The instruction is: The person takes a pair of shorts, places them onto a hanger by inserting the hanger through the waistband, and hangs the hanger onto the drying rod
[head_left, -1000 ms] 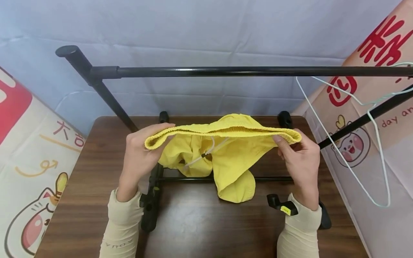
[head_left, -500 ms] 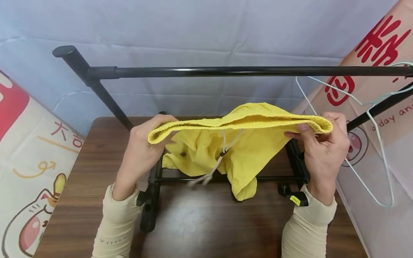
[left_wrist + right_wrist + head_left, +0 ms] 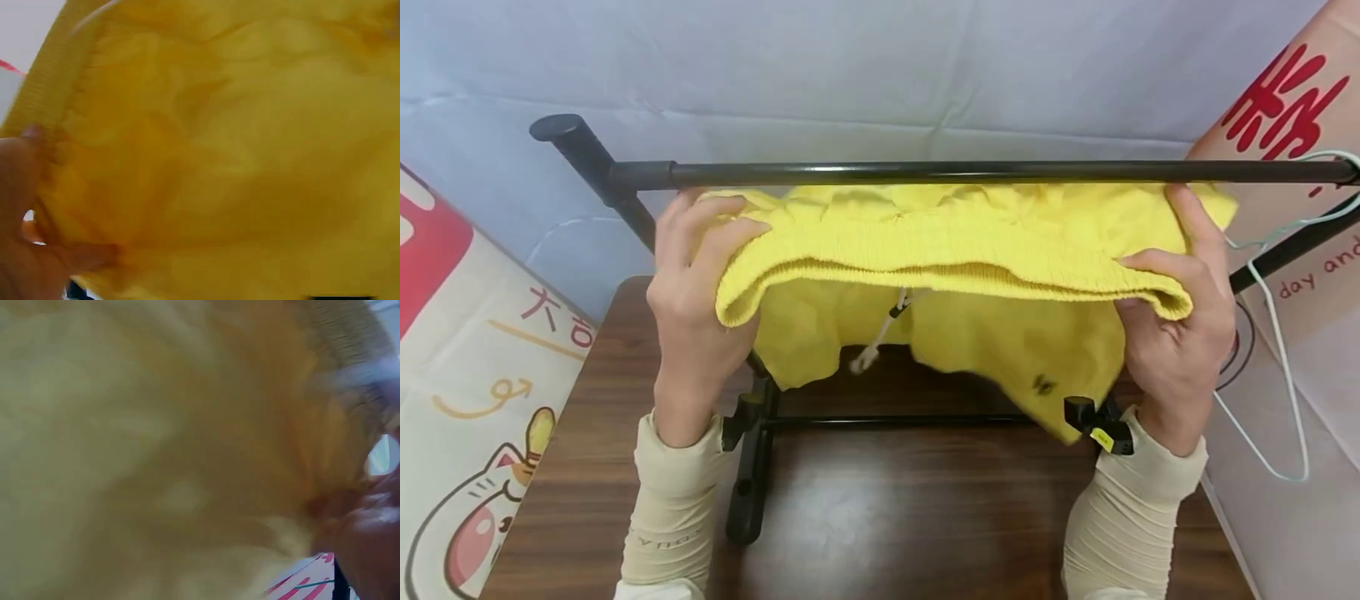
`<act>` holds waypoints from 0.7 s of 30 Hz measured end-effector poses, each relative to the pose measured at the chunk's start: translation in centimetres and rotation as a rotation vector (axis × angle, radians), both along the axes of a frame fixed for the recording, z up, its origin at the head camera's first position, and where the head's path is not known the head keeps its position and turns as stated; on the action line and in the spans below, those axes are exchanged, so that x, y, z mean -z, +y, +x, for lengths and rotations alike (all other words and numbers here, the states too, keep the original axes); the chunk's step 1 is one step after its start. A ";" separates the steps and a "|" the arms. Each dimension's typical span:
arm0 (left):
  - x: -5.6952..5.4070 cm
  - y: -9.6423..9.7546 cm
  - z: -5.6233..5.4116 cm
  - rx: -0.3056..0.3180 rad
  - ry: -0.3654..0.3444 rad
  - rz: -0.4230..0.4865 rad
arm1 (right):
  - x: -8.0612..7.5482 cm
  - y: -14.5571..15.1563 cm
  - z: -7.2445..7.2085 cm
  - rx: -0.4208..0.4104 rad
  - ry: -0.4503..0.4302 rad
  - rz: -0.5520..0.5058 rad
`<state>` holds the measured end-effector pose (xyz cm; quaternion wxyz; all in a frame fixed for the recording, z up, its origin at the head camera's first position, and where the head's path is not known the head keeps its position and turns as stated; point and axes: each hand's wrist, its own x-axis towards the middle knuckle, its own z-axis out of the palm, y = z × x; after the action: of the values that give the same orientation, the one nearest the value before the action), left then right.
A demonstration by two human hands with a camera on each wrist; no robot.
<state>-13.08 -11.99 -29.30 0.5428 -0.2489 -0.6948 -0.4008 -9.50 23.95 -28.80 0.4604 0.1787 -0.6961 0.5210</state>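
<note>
Yellow shorts with a gathered elastic waistband are stretched sideways between both hands in the head view, just under the black rail. My left hand grips the waistband's left end, fingers over the outside. At the other end my right hand holds it the same way, a finger reaching up to the rail. A pale drawstring dangles from the middle of the waistband, in front of the hanging legs. Blurred yellow cloth fills most of the left wrist view, where the left hand pinches its edge. In the right wrist view the right hand is partly visible.
A black garment rack's top rail crosses above the shorts, its foot standing on a brown wooden table. A pale wire hanger hangs at the right. White cloth covers the back; printed sheets flank both sides.
Both hands have risen toward the rail and spread apart, pulling the waistband wider. The shorts have come up with them, and the legs now hang more spread out.
</note>
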 end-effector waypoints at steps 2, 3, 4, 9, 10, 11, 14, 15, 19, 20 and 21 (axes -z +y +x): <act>0.7 0.0 -0.4 -0.004 0.044 0.002 | 0.6 0.0 -0.3 0.010 0.020 -0.010; 1.2 0.0 -0.6 -0.002 0.046 -0.014 | 1.1 0.3 -0.4 0.000 0.006 -0.006; 1.8 -0.2 -0.7 0.006 0.028 -0.041 | 1.6 0.7 -0.6 -0.007 -0.023 0.008; 5.1 -1.6 -0.5 0.112 -0.410 -0.343 | 5.0 3.4 -1.4 0.022 -0.424 0.249; 5.8 -1.7 -0.4 0.131 -0.532 -0.409 | 5.7 3.8 -1.5 0.033 -0.532 0.307; 6.6 -1.8 -0.3 0.143 -0.647 -0.470 | 6.3 4.1 -1.5 0.031 -0.637 0.361; 8.7 -1.3 0.2 0.129 -0.884 -0.570 | 8.2 4.2 -1.4 -0.015 -0.874 0.442; 9.3 -1.1 0.4 0.117 -0.930 -0.573 | 8.8 4.1 -1.3 -0.044 -0.908 0.434; 11.5 -0.8 1.3 0.105 -1.018 -0.519 | 10.9 3.3 -0.6 -0.119 -0.912 0.374; 11.9 -0.8 1.6 0.123 -1.031 -0.501 | 11.3 3.1 -0.4 -0.128 -0.900 0.352; 12.3 -0.9 1.8 0.153 -1.044 -0.489 | 11.7 2.9 -0.2 -0.131 -0.893 0.331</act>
<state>-11.25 -12.90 -41.63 0.0242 -0.1861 -0.9228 -0.3364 -9.67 26.88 -40.47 0.0479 0.0519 -0.8867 0.4569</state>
